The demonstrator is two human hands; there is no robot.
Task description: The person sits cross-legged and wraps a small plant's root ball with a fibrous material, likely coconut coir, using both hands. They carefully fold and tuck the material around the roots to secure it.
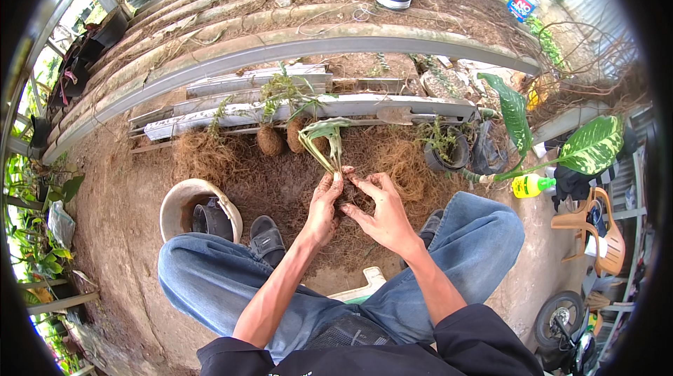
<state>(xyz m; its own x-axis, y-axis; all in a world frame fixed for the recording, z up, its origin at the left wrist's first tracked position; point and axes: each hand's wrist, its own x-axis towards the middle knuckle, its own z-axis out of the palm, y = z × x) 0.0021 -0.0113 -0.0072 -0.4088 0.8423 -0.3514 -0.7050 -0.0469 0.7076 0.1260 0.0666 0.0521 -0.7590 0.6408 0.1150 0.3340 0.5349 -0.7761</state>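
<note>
A small leafy plant (pixel 325 134) with pale green stems is held upright over the ground between my knees. My left hand (pixel 326 208) pinches its stem base between thumb and fingers. Close by on the right, my right hand (pixel 379 208) has its thumb and fingers spread around the dark root area, soil on the fingertips. Whether those fingers touch the roots, I cannot tell. Behind the plant, two brown fibre balls (pixel 270 140) with ferny plants growing from them rest against metal channels. Loose coir fibre (pixel 415 168) lies to the right, and another coir heap (pixel 202 158) to the left.
A round pale tub (pixel 171 208) holding a black pot (pixel 206 221) stands by my left knee. A trowel (pixel 395 115) lies on the metal channels (pixel 357 102). To the right are a potted fern (pixel 439 147), a variegated plant (pixel 591 147), a yellow bottle (pixel 526 185) and a plastic chair (pixel 612 239).
</note>
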